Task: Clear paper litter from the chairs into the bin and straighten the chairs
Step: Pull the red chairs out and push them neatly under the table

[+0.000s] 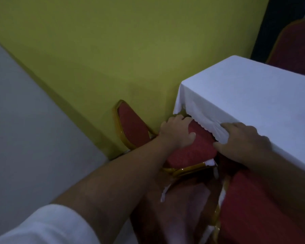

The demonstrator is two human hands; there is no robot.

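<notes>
A red padded chair with a gold frame has its seat (195, 147) partly tucked under the white tablecloth's hem, and its backrest (130, 125) stands to the left by the yellow wall. My left hand (174, 132) grips the seat's left side, thumb on top. My right hand (243, 143) rests on the seat's right edge where the cloth hangs, holding seat and cloth together. No paper litter or bin shows in this view.
A table under a white cloth (253, 95) fills the right. A second red chair seat (257, 208) sits at the lower right, close beside the first. Another red chair back (296, 46) stands at the far right. A yellow wall (95, 50) is close behind.
</notes>
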